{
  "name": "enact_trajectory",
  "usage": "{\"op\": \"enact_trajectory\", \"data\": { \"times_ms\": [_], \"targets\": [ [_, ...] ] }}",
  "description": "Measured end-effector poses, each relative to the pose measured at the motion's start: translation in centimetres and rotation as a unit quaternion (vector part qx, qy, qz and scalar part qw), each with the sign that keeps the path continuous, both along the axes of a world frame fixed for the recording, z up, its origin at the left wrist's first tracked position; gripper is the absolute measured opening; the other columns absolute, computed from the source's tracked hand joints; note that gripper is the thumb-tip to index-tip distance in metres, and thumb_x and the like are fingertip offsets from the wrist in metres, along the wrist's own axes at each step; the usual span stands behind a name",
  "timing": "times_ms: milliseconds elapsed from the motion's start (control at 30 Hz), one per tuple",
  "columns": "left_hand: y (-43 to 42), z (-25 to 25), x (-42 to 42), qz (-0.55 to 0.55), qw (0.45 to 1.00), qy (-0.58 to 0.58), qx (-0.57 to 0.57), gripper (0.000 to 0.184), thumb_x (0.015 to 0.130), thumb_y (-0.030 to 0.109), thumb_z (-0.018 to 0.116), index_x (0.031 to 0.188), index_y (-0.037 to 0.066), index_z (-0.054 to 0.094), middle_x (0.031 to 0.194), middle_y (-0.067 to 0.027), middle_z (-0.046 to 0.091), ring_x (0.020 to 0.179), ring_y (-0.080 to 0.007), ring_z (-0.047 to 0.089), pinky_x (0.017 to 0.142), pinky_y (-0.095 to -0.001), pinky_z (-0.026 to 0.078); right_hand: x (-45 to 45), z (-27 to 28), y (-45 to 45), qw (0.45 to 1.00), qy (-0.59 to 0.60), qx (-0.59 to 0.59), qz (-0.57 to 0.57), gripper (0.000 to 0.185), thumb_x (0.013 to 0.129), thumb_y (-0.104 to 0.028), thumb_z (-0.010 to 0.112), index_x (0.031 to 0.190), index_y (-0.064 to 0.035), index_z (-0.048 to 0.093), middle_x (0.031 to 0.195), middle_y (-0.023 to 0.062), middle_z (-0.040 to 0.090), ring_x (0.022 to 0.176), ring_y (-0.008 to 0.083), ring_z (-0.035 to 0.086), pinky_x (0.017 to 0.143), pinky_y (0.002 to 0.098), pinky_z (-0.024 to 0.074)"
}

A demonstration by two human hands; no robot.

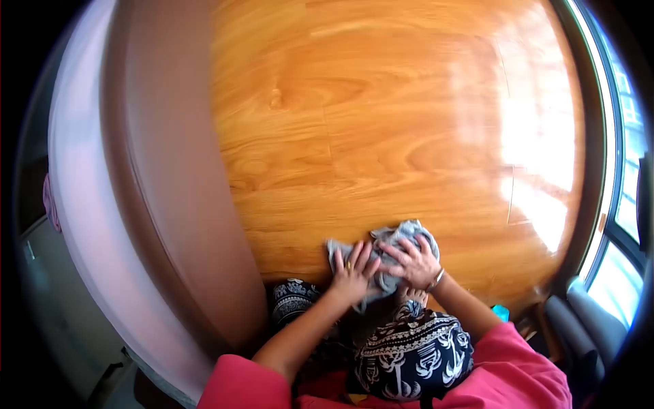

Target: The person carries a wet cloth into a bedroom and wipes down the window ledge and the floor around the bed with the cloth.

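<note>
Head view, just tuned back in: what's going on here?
A person is low over a glossy wood-look floor, with both hands on a crumpled gray cloth. The left hand and the right hand lie side by side on it, fingers spread. The cloth is on the floor, just in front of the person's patterned legwear.

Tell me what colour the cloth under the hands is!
The cloth is light grey, a little bluish; it shows in the head view.
</note>
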State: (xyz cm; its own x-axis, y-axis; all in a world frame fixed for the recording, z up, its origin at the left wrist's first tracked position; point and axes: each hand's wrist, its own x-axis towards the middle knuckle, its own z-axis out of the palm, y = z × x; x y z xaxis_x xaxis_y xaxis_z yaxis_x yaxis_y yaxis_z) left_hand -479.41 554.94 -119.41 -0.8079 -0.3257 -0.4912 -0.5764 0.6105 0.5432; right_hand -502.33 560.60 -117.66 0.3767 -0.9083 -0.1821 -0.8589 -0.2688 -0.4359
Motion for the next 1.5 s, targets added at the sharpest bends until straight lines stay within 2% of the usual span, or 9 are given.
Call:
{"op": "enact_trajectory", "data": {
  "times_ms": [233, 367, 400, 567, 700, 833, 933, 1100, 1500],
  "targets": [
    [-22.3, 0.2, -12.0, -0.037, 0.993, -0.009, -0.114, 0.116, 0.074, 0.045, 0.073, 0.151, 0.012, -0.008, 0.157, -0.0173, -0.007, 0.146, -0.0334, -0.005, 0.112, -0.0600, -0.005, -7.8, -2.7, -17.6, 0.978, 0.024, -0.170, -0.121, 0.077, 0.052, -0.030, 0.079, 0.125, -0.0359, 0.054, 0.142, 0.0009, 0.041, 0.130, 0.0303, 0.038, 0.100, 0.0595, 0.0332],
    [-35.9, 5.3, -22.7, 0.118, 0.961, 0.011, -0.249, 0.041, 0.088, -0.002, 0.043, 0.128, 0.005, 0.053, 0.116, -0.0240, 0.061, 0.109, -0.0387, 0.058, 0.093, -0.0441, 0.048, -14.2, 5.5, -34.7, 0.980, 0.052, -0.136, -0.138, 0.044, 0.072, -0.021, 0.069, 0.116, -0.0178, 0.063, 0.113, 0.0114, 0.063, 0.100, 0.0327, 0.060, 0.087, 0.0415, 0.0489],
    [-40.2, 9.9, -23.3, 0.319, 0.933, -0.027, 0.164, 0.047, 0.080, 0.015, 0.063, 0.125, 0.006, 0.055, 0.130, -0.0210, 0.050, 0.118, -0.0364, 0.050, 0.096, -0.0441, 0.040, -15.1, 7.2, -34.2, 0.967, 0.061, -0.225, -0.104, 0.044, 0.067, -0.019, 0.070, 0.110, -0.0175, 0.064, 0.111, 0.0097, 0.063, 0.105, 0.0326, 0.057, 0.088, 0.0431, 0.0473],
    [-20.5, 7.4, -15.3, -0.088, 0.897, 0.303, -0.308, 0.038, 0.088, 0.004, 0.047, 0.126, 0.004, 0.052, 0.125, -0.0185, 0.057, 0.110, -0.0302, 0.059, 0.081, -0.0374, 0.052, -14.3, 8.3, -16.6, 0.986, 0.086, -0.137, -0.030, 0.042, 0.073, -0.018, 0.067, 0.112, -0.0297, 0.065, 0.127, 0.0017, 0.053, 0.123, 0.0296, 0.046, 0.086, 0.0518, 0.0452],
    [1.0, 3.5, -9.8, -0.161, 0.978, 0.129, 0.030, 0.063, 0.086, 0.044, 0.057, 0.144, 0.027, 0.038, 0.155, -0.0213, 0.015, 0.142, -0.0376, 0.020, 0.113, -0.0532, 0.019, -11.2, 6.2, 7.2, 0.986, 0.136, 0.030, 0.091, 0.040, 0.080, -0.031, 0.057, 0.120, -0.0384, 0.059, 0.147, 0.0047, 0.037, 0.137, 0.0312, 0.030, 0.100, 0.0675, 0.0258],
    [5.9, -0.5, -10.1, -0.228, 0.959, 0.155, -0.069, 0.067, 0.084, 0.066, 0.046, 0.145, 0.042, 0.030, 0.156, -0.0137, 0.017, 0.145, -0.0325, 0.013, 0.114, -0.0517, 0.002, -8.3, 1.9, 15.3, 0.982, 0.107, 0.142, -0.071, 0.033, 0.075, -0.038, 0.062, 0.108, -0.0421, 0.059, 0.150, 0.0067, 0.033, 0.137, 0.0346, 0.030, 0.099, 0.0703, 0.0259],
    [2.1, -2.2, -12.3, -0.323, 0.919, 0.167, -0.151, 0.060, 0.085, 0.042, 0.053, 0.142, 0.046, 0.033, 0.151, -0.0103, 0.031, 0.142, -0.0303, 0.023, 0.114, -0.0505, 0.013, -12.5, 0.4, 11.8, 0.999, 0.039, -0.013, -0.010, 0.035, 0.070, -0.041, 0.067, 0.100, -0.0357, 0.051, 0.148, 0.0066, 0.037, 0.133, 0.0333, 0.038, 0.091, 0.0665, 0.0361],
    [-18.8, 1.3, -28.4, -0.107, 0.946, 0.006, -0.306, 0.055, 0.093, 0.024, 0.044, 0.142, 0.001, 0.035, 0.142, -0.0246, 0.039, 0.130, -0.0386, 0.040, 0.109, -0.0496, 0.030, -20.9, -3.6, -10.3, 0.893, 0.211, -0.328, -0.224, 0.025, 0.084, -0.027, 0.062, 0.108, -0.0188, 0.059, 0.122, 0.0115, 0.057, 0.111, 0.0302, 0.056, 0.082, 0.0573, 0.0465],
    [4.9, 6.3, -20.6, -0.164, 0.861, 0.462, 0.134, 0.039, 0.081, 0.007, 0.058, 0.118, 0.017, 0.063, 0.122, -0.0112, 0.058, 0.094, -0.0263, 0.064, 0.069, -0.0362, 0.056, -19.2, 15.0, 12.6, 0.987, 0.040, 0.156, -0.024, 0.030, 0.077, -0.021, 0.063, 0.106, -0.0245, 0.062, 0.128, 0.0070, 0.050, 0.109, 0.0257, 0.054, 0.080, 0.0459, 0.0492]
  ]
}}
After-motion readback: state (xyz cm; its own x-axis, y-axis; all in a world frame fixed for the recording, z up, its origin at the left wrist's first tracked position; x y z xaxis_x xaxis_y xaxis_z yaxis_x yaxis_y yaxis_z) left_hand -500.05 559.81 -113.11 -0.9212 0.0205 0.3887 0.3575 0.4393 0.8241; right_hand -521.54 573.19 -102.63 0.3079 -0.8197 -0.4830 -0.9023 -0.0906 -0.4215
